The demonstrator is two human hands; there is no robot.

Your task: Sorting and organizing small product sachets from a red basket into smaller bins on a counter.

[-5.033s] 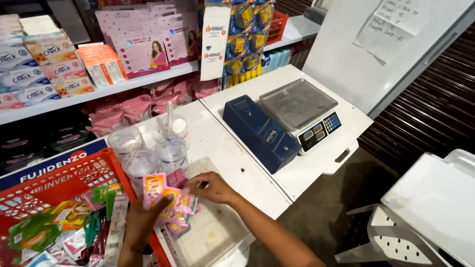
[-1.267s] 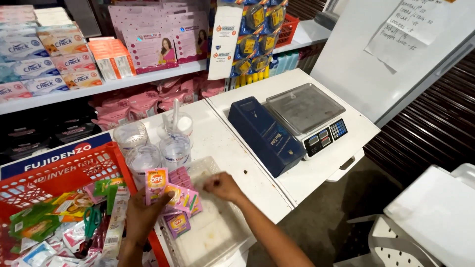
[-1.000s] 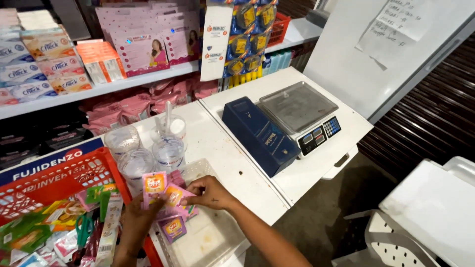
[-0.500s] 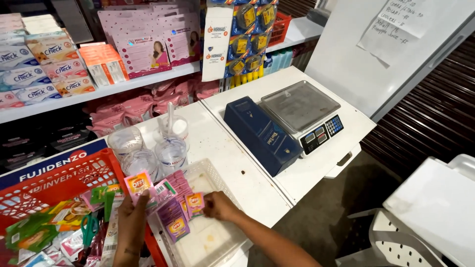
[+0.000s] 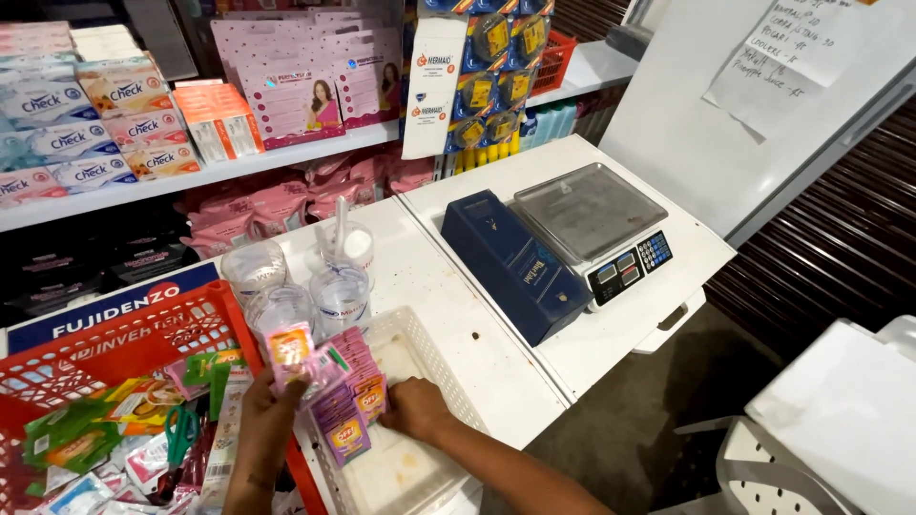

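My left hand (image 5: 261, 421) holds up a fan of small pink and orange sachets (image 5: 294, 350) above the edge of the red basket (image 5: 114, 348). A row of purple and orange sachets (image 5: 349, 408) stands in the white plastic tray (image 5: 434, 377). There my right hand (image 5: 413, 408) rests inside the tray, its fingers closed against the end of that row.
Clear plastic cups (image 5: 307, 286) stand behind the tray. A dark blue box (image 5: 515, 264) and a digital scale (image 5: 596, 221) sit on the white counter (image 5: 668, 286). Shelves (image 5: 191, 172) of boxed goods run along the back. A white plastic chair (image 5: 840, 420) stands at the right.
My right hand has come down from the fanned sachets into the white tray, and a row of sachets now stands there. My left hand still holds a few sachets up.
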